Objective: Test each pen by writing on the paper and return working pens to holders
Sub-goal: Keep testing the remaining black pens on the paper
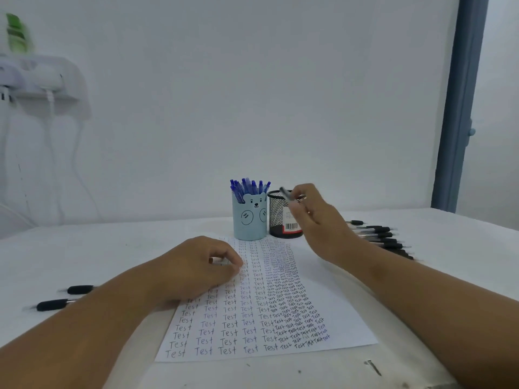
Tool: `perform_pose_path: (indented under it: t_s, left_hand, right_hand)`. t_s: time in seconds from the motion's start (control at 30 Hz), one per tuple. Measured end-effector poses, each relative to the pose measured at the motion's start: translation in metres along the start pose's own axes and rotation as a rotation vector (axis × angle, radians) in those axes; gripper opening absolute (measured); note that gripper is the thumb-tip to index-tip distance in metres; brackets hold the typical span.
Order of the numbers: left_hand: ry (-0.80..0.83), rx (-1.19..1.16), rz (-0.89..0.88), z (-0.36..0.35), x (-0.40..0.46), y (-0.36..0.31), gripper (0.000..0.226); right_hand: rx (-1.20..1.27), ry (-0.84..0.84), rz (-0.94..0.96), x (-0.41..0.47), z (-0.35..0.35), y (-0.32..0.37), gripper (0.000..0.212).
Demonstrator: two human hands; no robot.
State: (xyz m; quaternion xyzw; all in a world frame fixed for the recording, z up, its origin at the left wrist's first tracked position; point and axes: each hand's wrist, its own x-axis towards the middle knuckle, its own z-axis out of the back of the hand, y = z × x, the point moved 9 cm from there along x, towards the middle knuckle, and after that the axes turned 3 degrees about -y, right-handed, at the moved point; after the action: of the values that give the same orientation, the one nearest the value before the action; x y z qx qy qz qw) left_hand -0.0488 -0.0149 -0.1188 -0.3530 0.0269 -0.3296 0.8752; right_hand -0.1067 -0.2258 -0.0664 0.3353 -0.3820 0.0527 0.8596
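I see one sheet of paper nearest, my left hand resting on it, fingers loosely curled, holding nothing. Two black pens lie left. My right hand pinches one black pen over the mesh holder, partly hiding it. The bear holder carries blue pens; their count is unclear. Loose pens lie right.

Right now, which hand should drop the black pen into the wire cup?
The right hand. It already pinches the black pen just above the mesh holder. The left hand rests on the paper, holding no pen and farther from that holder.
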Motion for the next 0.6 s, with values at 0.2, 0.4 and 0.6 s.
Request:
perform_pose_path:
  t_s: [0.2, 0.4, 0.6]
  left_hand:
    - [-0.125, -0.096, -0.002, 0.012, -0.004, -0.002, 0.013]
    - [-0.191, -0.028, -0.033, 0.019, -0.005, -0.003, 0.017]
    - [-0.197, -0.016, -0.046, 0.019, 0.0, 0.004, 0.018]
  right_hand:
    - [-0.1, 0.057, -0.018, -0.007, -0.004, 0.002, 0.01]
    - [-0.1, 0.041, -0.065, -0.009, 0.001, -0.007, 0.016]
    - [-0.407, -0.018, -0.13, 0.01, 0.028, -0.029, 0.014]
